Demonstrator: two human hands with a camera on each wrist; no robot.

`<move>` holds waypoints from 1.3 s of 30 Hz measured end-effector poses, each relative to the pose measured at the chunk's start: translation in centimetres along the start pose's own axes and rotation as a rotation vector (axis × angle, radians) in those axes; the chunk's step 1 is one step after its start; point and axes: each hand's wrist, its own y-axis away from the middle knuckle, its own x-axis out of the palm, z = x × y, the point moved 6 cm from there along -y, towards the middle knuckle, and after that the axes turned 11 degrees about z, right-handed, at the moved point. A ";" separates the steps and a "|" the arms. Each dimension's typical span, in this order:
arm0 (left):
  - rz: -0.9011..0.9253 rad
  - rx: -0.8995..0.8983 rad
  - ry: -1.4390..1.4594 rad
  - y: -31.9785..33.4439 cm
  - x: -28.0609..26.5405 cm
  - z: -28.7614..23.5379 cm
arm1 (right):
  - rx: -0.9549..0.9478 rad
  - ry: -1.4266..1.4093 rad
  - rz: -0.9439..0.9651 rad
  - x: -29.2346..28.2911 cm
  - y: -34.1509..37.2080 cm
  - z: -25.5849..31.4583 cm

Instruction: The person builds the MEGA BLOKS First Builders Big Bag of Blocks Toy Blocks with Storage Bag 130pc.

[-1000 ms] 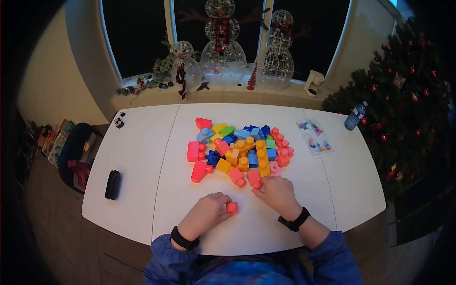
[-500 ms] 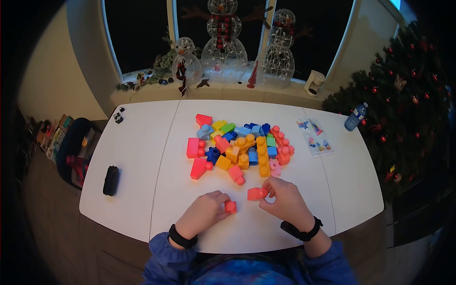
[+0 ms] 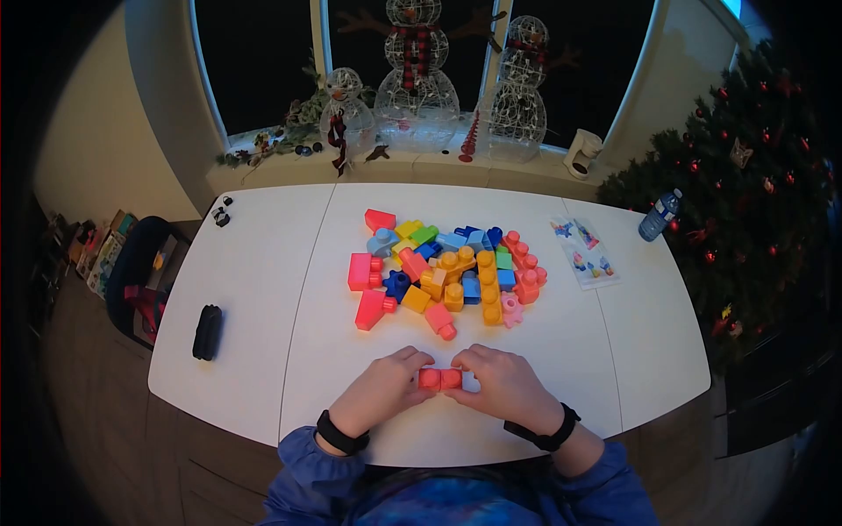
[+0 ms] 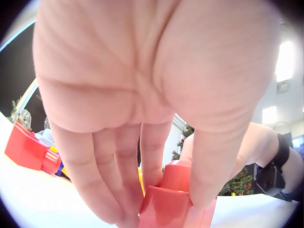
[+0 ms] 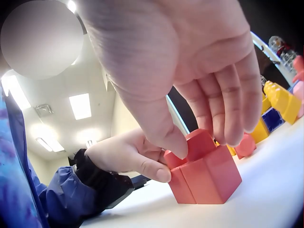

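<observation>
Close to the near side of the white table, two red toy building blocks stand side by side with their faces together. My left hand (image 3: pixel 377 387) pinches the left block (image 3: pixel 429 379) between thumb and fingers. The right block (image 3: pixel 451 379) is pinched by my right hand (image 3: pixel 507 384). In the right wrist view, both blocks stand upright with studs on top, and the right block (image 5: pixel 216 175) appears nearer. One red block (image 4: pixel 166 209) shows between thumb and fingertips in the left wrist view. Just beyond the hands lies another red block (image 3: pixel 441 322) on its side.
A spread of coloured blocks covers mid-table, including a long orange block (image 3: pixel 488 289) and a pink star-shaped one (image 3: pixel 511 309). A picture sheet (image 3: pixel 585 254) and a water bottle (image 3: pixel 660 216) are on the right. On the left lies a black case (image 3: pixel 207 332).
My right hand has taken a red block from the pile's near edge, brought it toward me and left, and stood it against the other block. My left hand has stayed in place.
</observation>
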 end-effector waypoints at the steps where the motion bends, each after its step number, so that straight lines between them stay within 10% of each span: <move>1: -0.004 0.007 -0.021 -0.2 0.1 -0.2 | 0.007 -0.015 -0.034 -0.7 -0.1 -0.1; 15: 0.065 -0.041 -0.148 -2.0 1.7 -0.3 | 0.202 -0.019 -0.051 0.8 -7.2 -3.8; 39: -0.001 0.004 -0.117 -1.7 1.1 0.2 | -0.041 -0.164 0.003 -0.2 0.4 -1.7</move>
